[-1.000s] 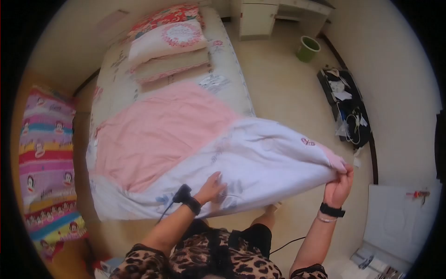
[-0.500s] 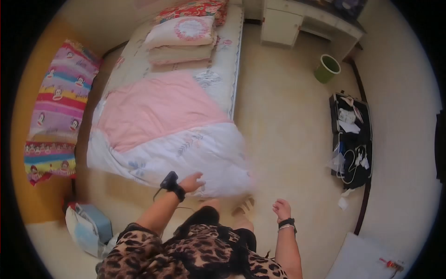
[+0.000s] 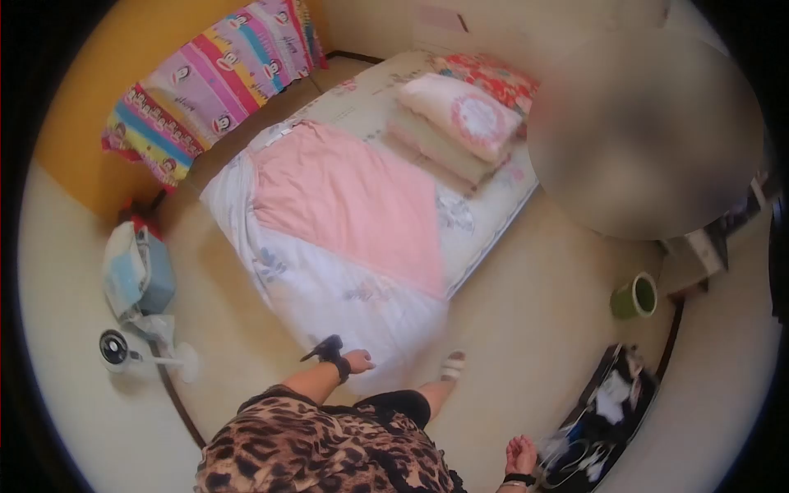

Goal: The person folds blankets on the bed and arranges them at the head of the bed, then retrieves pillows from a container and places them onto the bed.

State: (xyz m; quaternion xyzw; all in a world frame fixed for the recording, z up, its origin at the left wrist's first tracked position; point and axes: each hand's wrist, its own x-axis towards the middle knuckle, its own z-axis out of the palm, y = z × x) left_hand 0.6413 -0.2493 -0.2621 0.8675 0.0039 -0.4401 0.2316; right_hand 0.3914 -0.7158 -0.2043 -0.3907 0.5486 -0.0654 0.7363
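Observation:
My left hand (image 3: 359,361), with a black device strapped at its wrist, is over the foot end of the quilt (image 3: 329,304). Its fingers are loosely bent and no held thing shows; contact with the cloth cannot be made out. This quilt, white with leaf prints and a pink panel, lies spread on the lower half of the bed (image 3: 366,111) and hangs over the end. Low on the right, my right hand (image 3: 520,453) hangs beside an open suitcase (image 3: 612,403), empty, fingers loosely curled and slightly apart.
Pillows (image 3: 460,115) lie at the bed's head. Left are a striped monkey-print cloth (image 3: 218,78), a blue box (image 3: 158,275) and a small white fan (image 3: 115,349). A green bin (image 3: 633,297) stands right, below a blurred oval.
My view has turned right, and the bed now lies at a slant. The fan has come into view at left. My left fingers look more bent; my right hand now shows near the suitcase.

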